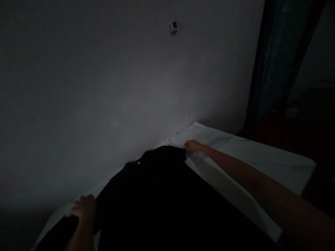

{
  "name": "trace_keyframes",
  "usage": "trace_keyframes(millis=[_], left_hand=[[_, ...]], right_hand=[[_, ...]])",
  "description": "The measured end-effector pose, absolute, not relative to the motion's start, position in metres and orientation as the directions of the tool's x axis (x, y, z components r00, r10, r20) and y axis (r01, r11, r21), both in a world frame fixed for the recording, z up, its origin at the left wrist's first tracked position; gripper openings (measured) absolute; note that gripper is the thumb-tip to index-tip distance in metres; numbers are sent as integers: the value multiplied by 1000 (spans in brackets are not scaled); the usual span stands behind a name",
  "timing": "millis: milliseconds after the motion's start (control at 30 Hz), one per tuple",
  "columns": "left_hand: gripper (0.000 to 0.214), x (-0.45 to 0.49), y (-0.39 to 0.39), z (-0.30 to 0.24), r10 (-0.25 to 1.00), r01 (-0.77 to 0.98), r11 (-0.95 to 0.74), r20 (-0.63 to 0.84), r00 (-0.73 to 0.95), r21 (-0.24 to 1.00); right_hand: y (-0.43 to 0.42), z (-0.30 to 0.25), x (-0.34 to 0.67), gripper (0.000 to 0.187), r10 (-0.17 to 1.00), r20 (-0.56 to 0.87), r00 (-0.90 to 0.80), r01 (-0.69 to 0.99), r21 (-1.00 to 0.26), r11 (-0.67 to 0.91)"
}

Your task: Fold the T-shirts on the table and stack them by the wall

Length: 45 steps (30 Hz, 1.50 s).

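Observation:
A black T-shirt [162, 195] lies spread flat on a white-covered surface [251, 157], its collar toward the wall. My left hand [85, 207] rests at the shirt's left shoulder and sleeve, fingers curled onto the dark cloth. My right hand [192, 145] reaches far forward to the shirt's right shoulder edge, fingers closed at the fabric beside a folded white cloth [180, 139]. The room is very dim, so the fingers' grip is hard to make out.
A bare grey wall [117, 87] stands right behind the surface, with a small white device [173, 27] mounted high on it. A dark curtain or doorway [277, 62] fills the right. The surface's right edge [309, 167] drops into shadow.

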<state>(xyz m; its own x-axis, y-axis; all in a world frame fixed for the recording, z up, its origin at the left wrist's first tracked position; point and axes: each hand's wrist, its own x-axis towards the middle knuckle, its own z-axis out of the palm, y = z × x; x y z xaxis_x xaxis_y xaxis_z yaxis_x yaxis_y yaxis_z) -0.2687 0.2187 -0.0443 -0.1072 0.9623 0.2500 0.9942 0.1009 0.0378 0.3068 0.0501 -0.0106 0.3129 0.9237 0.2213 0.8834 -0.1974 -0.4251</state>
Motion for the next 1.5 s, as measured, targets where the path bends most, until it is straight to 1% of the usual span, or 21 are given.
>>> trace_keyframes(millis=[67,133,167,200,233,300,400,533,633,767,833,900,967,1033,1100,1167,1200,1267,1333,1433,1500], left_hand=[[29,-217,206,-19,961,1000,-11,276,13,-11],[32,-147,186,-4,928,962,-263,292,232,72],[33,-107,175,-3,873,893,-432,305,380,123],[35,-68,163,-6,811,817,-551,336,478,168],[37,-29,153,-13,774,775,-610,339,535,168],[39,37,134,-34,735,731,-662,334,590,164],[46,98,113,-66,740,736,-655,347,577,173],[52,117,100,-87,769,770,-615,349,536,172],[51,114,96,-85,758,766,-631,313,573,126],[50,111,92,-76,746,758,-649,249,617,68],[49,111,91,-75,747,753,-654,225,626,72],[49,111,90,-75,743,744,-662,213,634,91],[49,111,91,-75,745,738,-663,202,636,123],[49,110,93,-75,745,725,-667,177,643,170],[45,108,96,-74,726,685,-685,149,672,249],[39,105,100,-74,712,629,-683,145,687,370],[35,104,103,-75,712,592,-667,151,686,452],[27,101,107,-75,719,499,-610,166,675,615],[27,99,110,-75,726,403,-555,187,662,728],[44,94,111,-72,764,331,-507,238,599,795],[46,84,111,-71,809,312,-479,275,519,821]], right_hand=[[50,-20,310,32,938,224,264,887,-439,-145],[53,-29,309,34,940,244,238,888,-448,-109],[55,-33,308,34,938,255,235,888,-449,-100],[57,-36,307,35,934,267,238,889,-447,-99],[58,-39,305,35,929,277,245,891,-443,-103],[60,-43,302,33,918,290,268,896,-427,-127],[63,-44,298,33,902,304,306,904,-389,-175],[73,-32,301,36,886,327,328,915,-343,-212],[83,-20,311,35,888,330,320,924,-316,-215],[91,-14,319,31,901,285,328,928,-277,-251],[93,-14,316,29,895,266,358,923,-245,-296],[97,-14,307,30,883,278,377,921,-210,-327],[103,-13,290,33,887,304,348,935,-180,-305],[113,-13,270,36,916,303,262,962,-161,-221],[122,-18,250,37,954,260,149,982,-155,-111],[126,-27,238,35,980,189,60,987,-160,-30],[125,-33,236,34,987,155,41,987,-161,-16],[120,-45,239,36,992,109,67,987,-152,-50],[114,-52,247,43,984,101,150,983,-124,-137],[112,-52,250,53,956,140,258,966,-47,-253],[114,-50,237,55,946,203,254,966,-5,-258]])
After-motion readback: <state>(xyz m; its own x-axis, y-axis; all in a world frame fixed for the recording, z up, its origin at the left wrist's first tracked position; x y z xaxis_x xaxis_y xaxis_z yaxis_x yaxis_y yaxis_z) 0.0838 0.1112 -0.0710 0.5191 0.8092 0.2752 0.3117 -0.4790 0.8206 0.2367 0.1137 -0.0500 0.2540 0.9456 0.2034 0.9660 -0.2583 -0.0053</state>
